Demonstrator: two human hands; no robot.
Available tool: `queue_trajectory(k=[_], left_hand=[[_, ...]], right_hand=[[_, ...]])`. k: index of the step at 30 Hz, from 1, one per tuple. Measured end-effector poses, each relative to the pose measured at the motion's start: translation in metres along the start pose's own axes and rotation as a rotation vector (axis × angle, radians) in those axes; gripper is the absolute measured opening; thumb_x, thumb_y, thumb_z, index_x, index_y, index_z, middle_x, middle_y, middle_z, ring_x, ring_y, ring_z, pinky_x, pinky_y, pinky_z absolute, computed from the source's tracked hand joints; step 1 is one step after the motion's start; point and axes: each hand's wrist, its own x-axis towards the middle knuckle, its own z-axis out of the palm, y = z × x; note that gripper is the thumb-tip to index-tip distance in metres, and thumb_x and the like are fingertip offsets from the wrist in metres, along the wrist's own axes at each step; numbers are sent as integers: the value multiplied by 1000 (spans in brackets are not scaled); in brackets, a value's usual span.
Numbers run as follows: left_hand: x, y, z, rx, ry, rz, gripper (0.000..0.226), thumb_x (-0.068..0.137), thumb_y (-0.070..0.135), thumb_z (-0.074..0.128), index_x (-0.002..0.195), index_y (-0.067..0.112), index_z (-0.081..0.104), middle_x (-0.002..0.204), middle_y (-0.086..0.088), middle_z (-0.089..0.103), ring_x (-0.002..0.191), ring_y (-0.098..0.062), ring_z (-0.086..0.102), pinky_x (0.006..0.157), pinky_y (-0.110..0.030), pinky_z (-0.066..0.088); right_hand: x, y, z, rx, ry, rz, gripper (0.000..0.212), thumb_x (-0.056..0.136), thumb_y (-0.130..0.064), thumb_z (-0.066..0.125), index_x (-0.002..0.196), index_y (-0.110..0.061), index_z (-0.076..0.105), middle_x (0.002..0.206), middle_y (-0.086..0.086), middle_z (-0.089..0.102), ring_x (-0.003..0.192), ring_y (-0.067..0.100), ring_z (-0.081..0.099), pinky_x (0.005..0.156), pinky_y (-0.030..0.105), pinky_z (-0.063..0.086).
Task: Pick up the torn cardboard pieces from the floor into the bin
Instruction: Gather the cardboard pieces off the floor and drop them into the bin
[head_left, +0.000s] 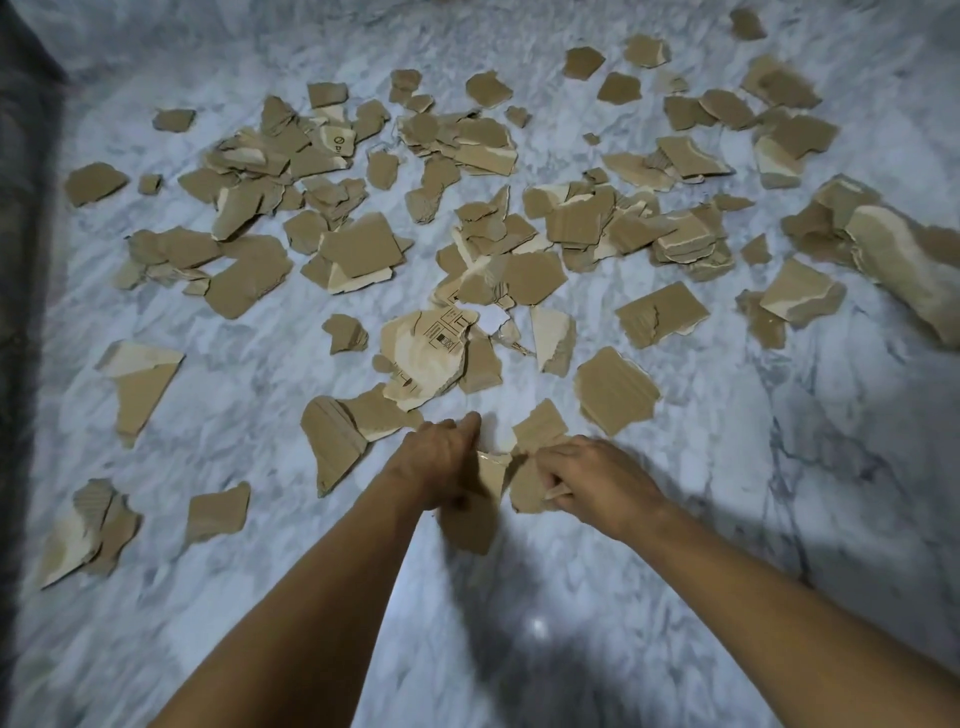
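Observation:
Torn brown cardboard pieces (358, 249) lie scattered over the white marble floor (779, 467), from near my hands to the far side. My left hand (441, 457) grips one brown piece (475, 514) that hangs below its fingers. My right hand (592, 478) grips another piece (530, 483) right beside it, fingers curled over its edge. Both held pieces nearly touch between my hands. A printed piece (426, 353) lies just beyond them. No bin is in view.
A dark wall or furniture edge (21, 260) runs down the left side. A long large cardboard strip (904, 265) lies at the right. Bare marble spreads under my forearms in the foreground, with my shadow on it.

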Motion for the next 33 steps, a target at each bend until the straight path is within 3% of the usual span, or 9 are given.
queue_trajectory(k=[3, 8, 11, 15, 17, 21, 25, 29, 33], left_hand=[[-2, 1, -1, -117, -68, -70, 64, 70, 29, 84, 116, 24, 39, 111, -6, 60, 92, -26, 57, 77, -37, 50], [-18, -14, -4, -198, -106, -107, 35, 80, 28, 77, 110, 16, 65, 109, -5, 65, 100, -22, 62, 75, -25, 45], [-29, -28, -7, -314, -63, -152, 23, 75, 36, 80, 90, 21, 70, 91, -2, 70, 85, -19, 65, 68, -29, 50], [-35, -36, -17, -381, -5, -184, 29, 66, 45, 86, 65, 30, 61, 71, 3, 67, 68, -15, 63, 64, -30, 51], [-32, -40, -19, -426, -3, -186, 29, 66, 46, 86, 67, 26, 65, 75, -2, 70, 69, -18, 64, 66, -34, 53], [-28, -50, -19, -599, -28, -269, 29, 82, 29, 75, 101, 7, 70, 98, -13, 72, 92, -30, 68, 76, -38, 57], [-63, -96, -26, -743, 49, -281, 4, 87, 10, 64, 91, 10, 61, 79, 0, 62, 78, -23, 55, 74, -34, 43], [-66, -107, -38, -453, 101, -433, 47, 55, 52, 87, 87, 28, 61, 90, 6, 63, 86, -15, 57, 78, -28, 46], [-55, -107, -40, -326, 60, -404, 86, 58, 68, 79, 128, 22, 60, 148, -7, 36, 139, -30, 30, 111, -43, 33]], right_hand=[[3, 1, -3, -46, -75, -20, 32, 78, -22, 80, 101, -24, 59, 106, -11, 58, 99, 16, 50, 88, 30, 39], [15, 3, -7, -181, -135, 21, 76, 71, -37, 85, 137, -30, 46, 128, -2, 43, 115, 21, 44, 99, 33, 42], [18, -2, -8, -150, -154, 86, 67, 71, -34, 87, 126, -23, 50, 123, 0, 54, 111, 25, 53, 95, 36, 44], [17, -4, -7, 13, -283, 232, 39, 80, -25, 81, 108, -15, 56, 105, 2, 62, 95, 26, 62, 66, 29, 44], [14, 0, -6, 16, -344, 270, 24, 79, -24, 80, 91, -15, 62, 95, 2, 60, 85, 25, 62, 57, 24, 41], [12, 8, -24, 79, -274, 270, 32, 68, -31, 88, 64, -16, 60, 72, -9, 53, 76, 21, 61, 54, 24, 37], [57, -35, -37, -113, -335, 135, 30, 60, -38, 90, 65, -28, 63, 114, -9, 57, 106, 19, 55, 78, 31, 51], [61, -40, -33, -271, -453, 165, 37, 67, -35, 86, 62, -30, 49, 147, 0, 36, 125, 28, 43, 96, 34, 39], [41, -32, -20, -367, -371, 140, 31, 74, -28, 79, 76, -23, 48, 123, 3, 34, 114, 32, 42, 86, 37, 38]])
